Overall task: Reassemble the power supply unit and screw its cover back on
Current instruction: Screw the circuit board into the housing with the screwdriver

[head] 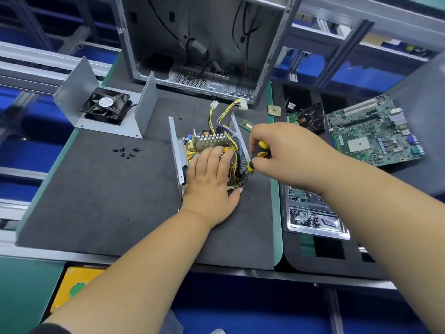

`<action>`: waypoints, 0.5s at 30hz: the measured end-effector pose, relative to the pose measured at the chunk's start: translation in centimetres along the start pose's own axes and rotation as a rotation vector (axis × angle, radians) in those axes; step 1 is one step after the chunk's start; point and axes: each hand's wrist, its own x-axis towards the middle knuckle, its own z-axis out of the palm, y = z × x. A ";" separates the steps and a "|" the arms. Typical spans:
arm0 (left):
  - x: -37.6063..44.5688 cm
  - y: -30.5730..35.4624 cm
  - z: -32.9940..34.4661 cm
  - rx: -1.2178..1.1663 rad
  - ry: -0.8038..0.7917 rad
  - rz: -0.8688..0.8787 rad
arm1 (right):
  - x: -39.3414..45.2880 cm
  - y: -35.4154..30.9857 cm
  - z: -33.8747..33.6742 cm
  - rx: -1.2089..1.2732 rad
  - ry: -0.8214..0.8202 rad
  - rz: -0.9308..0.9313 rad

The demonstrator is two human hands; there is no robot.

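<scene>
1. PSU, open-topped, sits mid-mat on the dark foam mat, w/ heatsink and wire bundle exposed.
2. Left hand lies flat on the PSU's internals, fingers straight and close together, thumb out to the side near the front edge.
3. Right hand grips a yellow/black screwdriver, fingers curled round the handle; tip goes down by the PSU's right mesh wall, probably at a corner screw, too small to tell.
4. PSU cover w/ fan lies apart, back left.
5. Loose black screws on the mat, left of the PSU.
6. Motherboard far right; empty PC case behind.
</scene>
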 end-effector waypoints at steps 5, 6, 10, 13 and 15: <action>0.1 0.0 0.0 0.010 0.018 -0.001 | -0.4 0.0 0.3 0.015 0.004 -0.011; 0.1 0.0 0.1 0.012 0.022 -0.001 | -0.5 0.0 0.3 0.017 0.008 -0.016; 0.1 0.0 0.2 0.011 0.044 -0.004 | -0.7 -0.1 0.3 0.022 0.001 -0.030; 0.1 0.1 0.3 0.021 0.062 -0.003 | -0.8 -0.1 0.3 0.009 -0.005 -0.034; 0.1 0.0 0.4 0.024 0.074 0.000 | -0.8 -0.1 0.3 0.000 -0.009 -0.043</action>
